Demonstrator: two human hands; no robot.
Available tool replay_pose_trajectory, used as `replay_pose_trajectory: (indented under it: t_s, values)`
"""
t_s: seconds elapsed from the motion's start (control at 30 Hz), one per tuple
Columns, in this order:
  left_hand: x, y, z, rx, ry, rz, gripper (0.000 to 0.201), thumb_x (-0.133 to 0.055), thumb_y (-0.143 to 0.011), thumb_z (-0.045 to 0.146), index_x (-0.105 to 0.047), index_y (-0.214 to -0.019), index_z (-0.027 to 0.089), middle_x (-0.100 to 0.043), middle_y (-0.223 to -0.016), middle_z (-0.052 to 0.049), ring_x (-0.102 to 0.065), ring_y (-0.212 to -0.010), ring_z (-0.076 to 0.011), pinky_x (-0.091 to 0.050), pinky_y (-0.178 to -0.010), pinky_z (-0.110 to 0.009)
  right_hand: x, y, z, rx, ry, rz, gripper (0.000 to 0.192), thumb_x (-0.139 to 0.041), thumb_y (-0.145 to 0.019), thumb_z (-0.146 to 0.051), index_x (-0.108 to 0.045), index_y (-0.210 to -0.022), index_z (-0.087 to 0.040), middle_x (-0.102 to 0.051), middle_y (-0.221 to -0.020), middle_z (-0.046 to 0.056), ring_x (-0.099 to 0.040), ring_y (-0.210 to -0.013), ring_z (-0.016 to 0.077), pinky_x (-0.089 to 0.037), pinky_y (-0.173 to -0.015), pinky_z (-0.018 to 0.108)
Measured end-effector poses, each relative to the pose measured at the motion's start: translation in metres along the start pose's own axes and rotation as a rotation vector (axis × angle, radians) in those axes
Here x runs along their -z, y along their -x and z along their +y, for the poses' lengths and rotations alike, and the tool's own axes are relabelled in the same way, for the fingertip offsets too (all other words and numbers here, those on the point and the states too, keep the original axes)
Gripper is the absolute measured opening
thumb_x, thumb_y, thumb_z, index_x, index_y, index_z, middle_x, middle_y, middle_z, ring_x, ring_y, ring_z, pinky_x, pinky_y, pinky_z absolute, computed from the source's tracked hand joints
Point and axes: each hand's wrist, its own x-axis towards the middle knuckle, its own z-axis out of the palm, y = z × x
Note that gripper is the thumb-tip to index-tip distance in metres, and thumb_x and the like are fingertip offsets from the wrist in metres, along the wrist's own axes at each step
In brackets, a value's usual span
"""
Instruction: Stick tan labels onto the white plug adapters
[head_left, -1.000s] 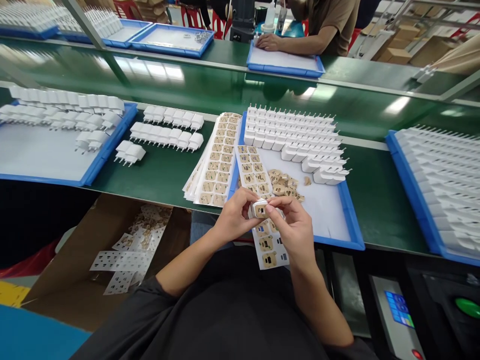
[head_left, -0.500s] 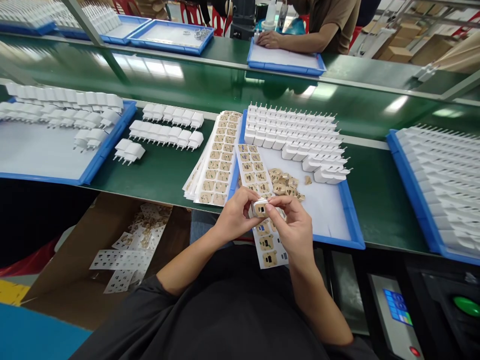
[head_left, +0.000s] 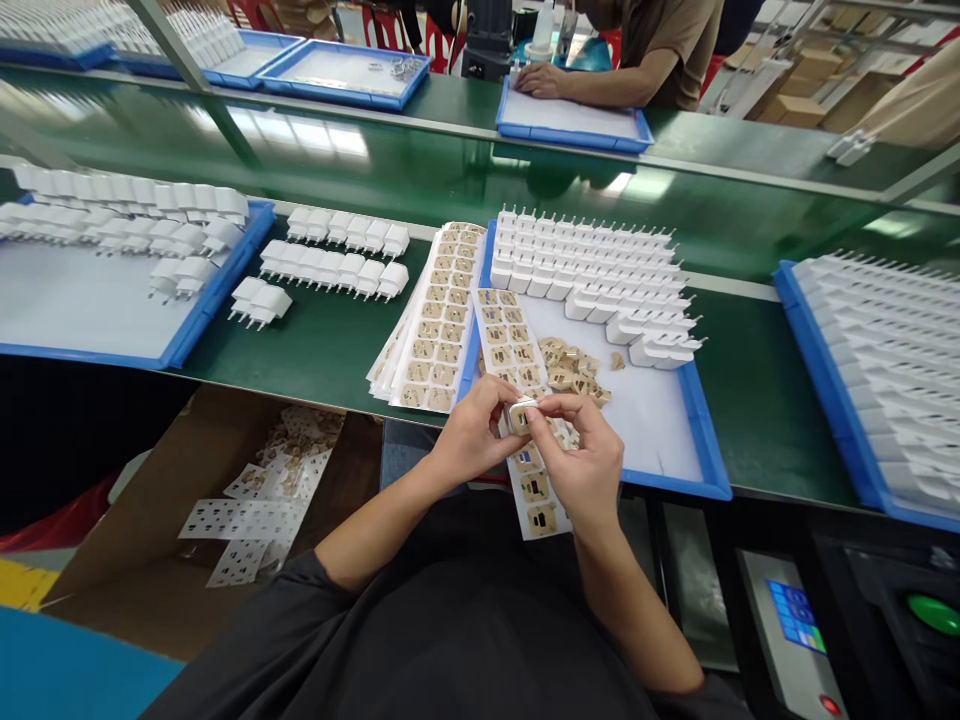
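Between both hands is a white plug charger (head_left: 519, 416), its tan-stickered end face turned up toward me. My left hand (head_left: 474, 428) grips it from the left, fingers closed around its side. My right hand (head_left: 581, 450) is closed at its right edge, thumb pressed on the sticker face and fingertips along the rim. Beneath the hands, a sticker sheet (head_left: 541, 488) with tan labels hangs over the table edge and runs up onto the blue tray (head_left: 709, 440). Loose tan paper pieces (head_left: 574, 370) lie in that tray beside the sheet.
Rows of white chargers (head_left: 585, 255) fill the tray's back. A stack of sticker sheets (head_left: 435, 320) lies left of it, then more chargers (head_left: 334, 268). Trays stand left (head_left: 176, 345) and right (head_left: 840, 420). A cardboard box (head_left: 127, 540) holds scrap below. Across the bench, a co-worker's arm (head_left: 615, 88) rests.
My right thumb has shifted slightly on the charger's sticker face, and my right hand has edged a little left. The left hand keeps its hold.
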Motion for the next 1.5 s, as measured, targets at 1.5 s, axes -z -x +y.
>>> replay_pose_trajectory:
  t_s: [1.5]
  values:
    - [0.001,0.01,0.0,-0.38,-0.316,0.214,0.036,-0.078,-0.086,0.029,-0.05,-0.108,0.023,-0.068,-0.103,-0.006,-0.071,-0.088,-0.0175,-0.059,-0.073,-0.031,-0.015,0.004,0.004,-0.307,-0.609,-0.101,0.007,-0.066,-0.087,-0.029,-0.069,-0.09,-0.024,-0.076,-0.111,0.007,-0.07,-0.112,0.0252,-0.058,-0.097,0.045]
